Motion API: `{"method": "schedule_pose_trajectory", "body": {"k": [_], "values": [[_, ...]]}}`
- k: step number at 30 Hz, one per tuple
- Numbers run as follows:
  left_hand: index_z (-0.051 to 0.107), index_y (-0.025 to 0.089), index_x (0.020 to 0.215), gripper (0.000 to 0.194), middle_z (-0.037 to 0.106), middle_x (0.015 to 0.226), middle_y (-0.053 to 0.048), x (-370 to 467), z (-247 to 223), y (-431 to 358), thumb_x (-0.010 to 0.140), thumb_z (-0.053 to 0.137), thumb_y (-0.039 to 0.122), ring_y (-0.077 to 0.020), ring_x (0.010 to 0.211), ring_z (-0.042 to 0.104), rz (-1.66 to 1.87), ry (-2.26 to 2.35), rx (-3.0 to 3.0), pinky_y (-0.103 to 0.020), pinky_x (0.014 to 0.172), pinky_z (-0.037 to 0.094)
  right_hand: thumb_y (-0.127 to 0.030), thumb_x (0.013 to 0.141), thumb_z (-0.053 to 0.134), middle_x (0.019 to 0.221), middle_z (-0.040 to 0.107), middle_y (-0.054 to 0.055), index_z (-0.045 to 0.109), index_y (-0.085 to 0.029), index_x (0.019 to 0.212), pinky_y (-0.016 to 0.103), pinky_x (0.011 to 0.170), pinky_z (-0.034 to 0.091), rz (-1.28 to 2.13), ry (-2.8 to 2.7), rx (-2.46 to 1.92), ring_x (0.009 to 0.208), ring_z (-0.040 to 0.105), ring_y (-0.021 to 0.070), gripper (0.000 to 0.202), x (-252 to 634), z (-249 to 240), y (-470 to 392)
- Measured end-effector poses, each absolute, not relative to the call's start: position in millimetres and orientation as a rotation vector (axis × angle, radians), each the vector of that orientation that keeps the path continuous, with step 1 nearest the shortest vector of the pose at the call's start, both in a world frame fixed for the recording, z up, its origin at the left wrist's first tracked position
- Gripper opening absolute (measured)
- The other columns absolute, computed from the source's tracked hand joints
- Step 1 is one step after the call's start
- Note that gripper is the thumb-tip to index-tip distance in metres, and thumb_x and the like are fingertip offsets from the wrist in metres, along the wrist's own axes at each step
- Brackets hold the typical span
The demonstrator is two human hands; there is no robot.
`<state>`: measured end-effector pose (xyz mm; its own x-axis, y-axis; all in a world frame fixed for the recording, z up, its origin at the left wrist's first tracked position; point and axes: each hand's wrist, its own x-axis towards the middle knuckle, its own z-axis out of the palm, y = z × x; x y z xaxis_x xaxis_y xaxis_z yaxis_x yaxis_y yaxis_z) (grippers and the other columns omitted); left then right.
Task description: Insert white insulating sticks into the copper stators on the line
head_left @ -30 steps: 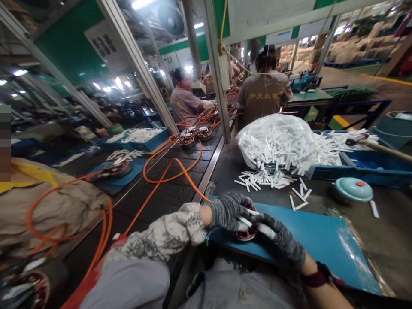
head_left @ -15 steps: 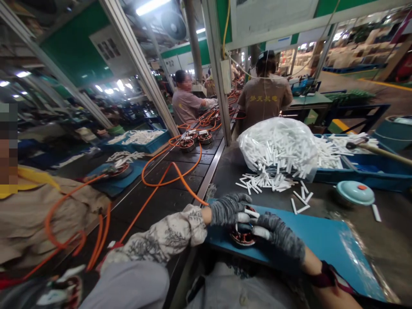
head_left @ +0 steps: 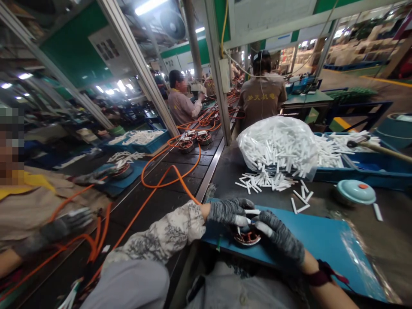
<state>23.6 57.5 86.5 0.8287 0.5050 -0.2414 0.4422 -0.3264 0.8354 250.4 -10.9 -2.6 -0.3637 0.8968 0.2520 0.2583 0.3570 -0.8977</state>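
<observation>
One copper-wound ring (head_left: 248,238) on a blue mat (head_left: 322,244), head view.
The gloved left hand (head_left: 227,212) reaches over it from ten o'clock, the right hand (head_left: 280,236) from three, fingers partly curled. A white tube (head_left: 252,211) shows between them; whether either hand grips it, I cannot tell. From the ring, loose tubes (head_left: 273,182) lie at one o'clock, a lidded container (head_left: 355,192) at two.

A factory workshop; a long work line (head_left: 208,157) bears orange hoses (head_left: 184,184) and wire-wound rings (head_left: 186,146); workers (head_left: 262,101) line its sides; blue bins (head_left: 156,143) hold white tubes (head_left: 138,137).
</observation>
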Motion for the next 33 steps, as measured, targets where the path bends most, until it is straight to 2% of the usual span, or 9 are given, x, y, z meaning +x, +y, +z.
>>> {"method": "schedule_pose_trajectory", "body": {"k": [3, 6, 9, 12, 15, 21, 26, 29, 33], "values": [[0.075, 0.015, 0.107, 0.022, 0.054, 0.152, -0.011, 33.5, 83.9, 66.3, 0.09, 0.07, 0.027, -0.0262, 0.14, 0.051, -0.067, 0.686, 2.279, -0.035, 0.122, 0.037, -0.05, 0.099, 0.054, 0.11, 0.078, 0.009, 0.076, -0.027, 0.118, 0.052, 0.101, 0.056, 0.9, -1.782, -1.118, 0.105, 0.071, 0.0289, 0.037, 242.1, -6.2, -13.8], [0.075, 0.019, 0.118, 0.033, 0.053, 0.154, -0.011, 50.0, 77.2, 71.3, 0.087, 0.074, 0.033, -0.0318, 0.144, 0.047, -0.223, 0.691, 2.593, -0.044, 0.124, 0.033, -0.052, 0.097, 0.058, 0.112, 0.077, 0.008, 0.077, -0.028, 0.111, 0.052, 0.101, 0.056, 0.884, -1.695, -1.146, 0.106, 0.071, 0.0295, 0.033, 233.3, -5.2, -20.0], [0.071, 0.021, 0.127, 0.045, 0.053, 0.155, -0.011, 61.1, 70.7, 68.4, 0.087, 0.075, 0.04, -0.0343, 0.147, 0.044, -0.337, 0.645, 2.775, -0.049, 0.124, 0.034, -0.051, 0.093, 0.065, 0.114, 0.076, 0.008, 0.072, -0.027, 0.114, 0.046, 0.098, 0.059, 0.979, -1.553, -1.111, 0.107, 0.071, 0.0265, 0.032, 236.0, -3.7, -27.0], [0.067, 0.014, 0.135, 0.051, 0.053, 0.154, -0.017, 59.4, 67.8, 61.3, 0.092, 0.07, 0.042, -0.0327, 0.145, 0.047, -0.349, 0.617, 2.836, -0.043, 0.124, 0.036, -0.046, 0.094, 0.065, 0.108, 0.076, 0.006, 0.07, -0.026, 0.108, 0.041, 0.092, 0.061, 0.988, -1.526, -1.105, 0.1, 0.073, 0.0239, 0.026, 243.5, -7.2, -31.6], [0.066, 0.014, 0.137, 0.05, 0.054, 0.152, -0.017, 49.6, 67.3, 55.8, 0.093, 0.068, 0.039, -0.0319, 0.14, 0.053, -0.208, 0.7, 2.798, -0.041, 0.121, 0.04, -0.042, 0.095, 0.063, 0.104, 0.076, 0.007, 0.073, -0.025, 0.105, 0.041, 0.09, 0.061, 0.873, -1.632, -1.146, 0.096, 0.073, 0.0243, 0.022, 243.6, -14.7, -30.8], [0.074, 0.006, 0.121, 0.04, 0.064, 0.14, -0.02, 33.3, 68.4, 61.4, 0.089, 0.071, 0.029, -0.0303, 0.13, 0.062, -0.01, 0.696, 2.61, -0.037, 0.116, 0.045, -0.04, 0.099, 0.055, 0.099, 0.076, 0.009, 0.078, -0.025, 0.105, 0.044, 0.088, 0.06, 0.651, -1.783, -1.274, 0.093, 0.072, 0.0268, 0.028, 232.0, -23.8, -19.9], [0.079, 0.01, 0.105, 0.026, 0.059, 0.147, -0.017, 28.7, 70.9, 68.7, 0.093, 0.069, 0.03, -0.0281, 0.132, 0.059, 0.045, 0.649, 2.452, -0.034, 0.114, 0.046, -0.042, 0.1, 0.055, 0.104, 0.077, 0.008, 0.077, -0.025, 0.112, 0.045, 0.092, 0.06, 0.696, -1.727, -1.233, 0.097, 0.073, 0.0266, 0.03, 230.8, -20.5, -19.1], [0.078, 0.013, 0.11, 0.027, 0.058, 0.149, -0.014, 36.2, 69.5, 67.2, 0.095, 0.068, 0.032, -0.0255, 0.133, 0.059, -0.003, 0.676, 2.419, -0.03, 0.113, 0.046, -0.043, 0.099, 0.056, 0.111, 0.076, 0.008, 0.075, -0.028, 0.116, 0.048, 0.097, 0.058, 0.736, -1.701, -1.209, 0.103, 0.072, 0.0275, 0.03, 229.8, -19.3, -21.3], [0.074, 0.014, 0.124, 0.042, 0.056, 0.15, -0.016, 52.6, 65.9, 59.6, 0.093, 0.069, 0.042, -0.0326, 0.138, 0.053, -0.164, 0.769, 2.695, -0.043, 0.119, 0.042, -0.044, 0.097, 0.06, 0.113, 0.075, 0.006, 0.07, -0.028, 0.115, 0.045, 0.098, 0.058, 0.864, -1.542, -1.164, 0.104, 0.071, 0.0248, 0.026, 235.3, -20.3, -26.2]]}}
